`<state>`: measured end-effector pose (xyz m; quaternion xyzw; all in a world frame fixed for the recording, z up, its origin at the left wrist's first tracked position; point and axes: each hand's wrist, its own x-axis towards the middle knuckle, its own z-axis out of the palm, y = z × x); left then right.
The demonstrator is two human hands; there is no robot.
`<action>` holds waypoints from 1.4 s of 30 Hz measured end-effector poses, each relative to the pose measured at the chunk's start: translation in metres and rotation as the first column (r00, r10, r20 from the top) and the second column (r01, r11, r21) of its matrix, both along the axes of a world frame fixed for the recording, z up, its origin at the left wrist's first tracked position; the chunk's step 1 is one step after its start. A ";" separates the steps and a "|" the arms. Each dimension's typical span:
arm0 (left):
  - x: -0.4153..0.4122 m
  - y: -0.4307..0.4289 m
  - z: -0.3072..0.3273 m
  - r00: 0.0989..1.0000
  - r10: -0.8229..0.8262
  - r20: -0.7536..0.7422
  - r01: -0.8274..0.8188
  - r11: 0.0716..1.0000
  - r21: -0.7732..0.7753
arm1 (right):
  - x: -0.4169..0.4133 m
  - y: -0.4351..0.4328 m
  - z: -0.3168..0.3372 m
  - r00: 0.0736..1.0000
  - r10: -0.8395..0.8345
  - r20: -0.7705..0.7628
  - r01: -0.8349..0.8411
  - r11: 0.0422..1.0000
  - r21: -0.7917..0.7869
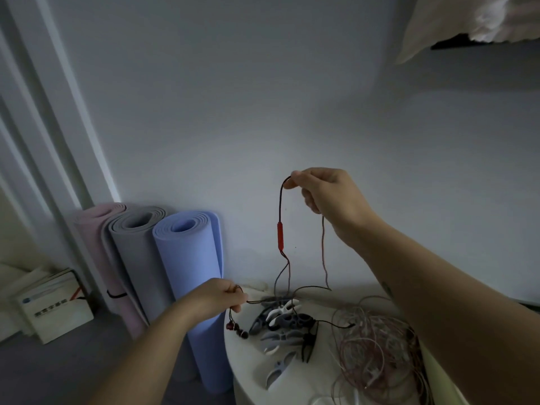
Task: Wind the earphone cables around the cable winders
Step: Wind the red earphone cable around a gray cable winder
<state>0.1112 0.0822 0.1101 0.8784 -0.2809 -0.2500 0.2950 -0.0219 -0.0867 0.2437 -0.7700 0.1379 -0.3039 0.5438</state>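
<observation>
Right of the frame's centre, the raised right hand (327, 194) pinched a dark red earphone cable (281, 206), whose red inline remote (279, 236) hung straight below the fingertips. Lower and to the left, the left hand (219, 299) gripped the same cable near its end, the earbuds (238, 330) dangling by the edge of a round white table (251, 384). On the table lay a heap of black, grey and white cable winders (286, 320), with a tangle of pinkish cables (377, 346) toward the lower right. Three rolled mats (193, 273) stood against the wall at left.
</observation>
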 end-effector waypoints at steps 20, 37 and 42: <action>-0.025 -0.032 0.056 0.896 -0.176 -0.407 -0.195 0.668 -0.718 | 0.022 0.018 0.003 1.000 0.015 -0.021 -0.018 0.988 -0.156; 0.003 -0.003 0.037 0.945 0.073 -0.318 -0.305 0.543 -0.782 | 0.030 -0.061 -0.111 0.881 -0.381 -0.281 0.398 0.917 0.006; 0.004 -0.002 0.028 0.944 0.066 -0.325 -0.303 0.570 -0.764 | 0.040 -0.071 -0.153 0.798 -0.290 -0.528 0.181 0.952 -0.248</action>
